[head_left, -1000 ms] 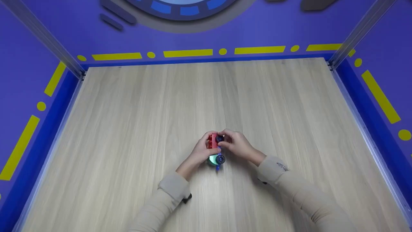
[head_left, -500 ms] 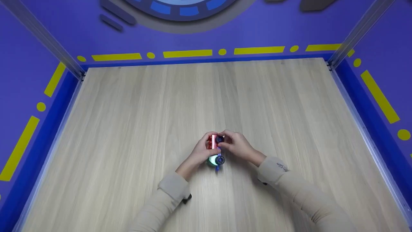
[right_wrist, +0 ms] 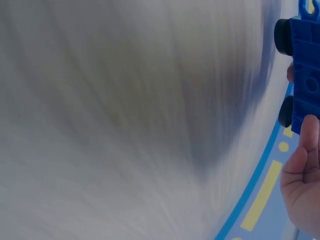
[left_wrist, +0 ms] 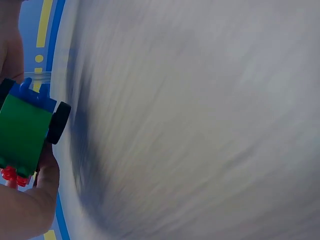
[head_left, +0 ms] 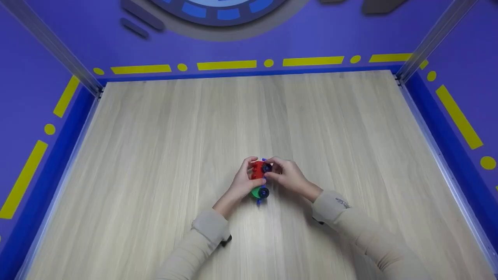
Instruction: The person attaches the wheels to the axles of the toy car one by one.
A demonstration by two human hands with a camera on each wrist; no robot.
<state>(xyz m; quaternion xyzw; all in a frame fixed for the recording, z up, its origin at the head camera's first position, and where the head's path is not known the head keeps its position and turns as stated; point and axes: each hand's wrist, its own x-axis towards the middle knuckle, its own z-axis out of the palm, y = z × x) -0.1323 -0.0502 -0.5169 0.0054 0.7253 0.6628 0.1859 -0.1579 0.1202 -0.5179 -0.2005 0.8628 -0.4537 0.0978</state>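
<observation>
Toy car (head_left: 259,179): red-green blocks, blue chassis, black wheels, between hands

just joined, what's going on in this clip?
A person holds a small toy car in both hands over a wooden table. The left hand grips its red and green blocks from one side; the right hand pinches it at the other, by a black wheel. The wrist views show a blue chassis under the green block.
</observation>
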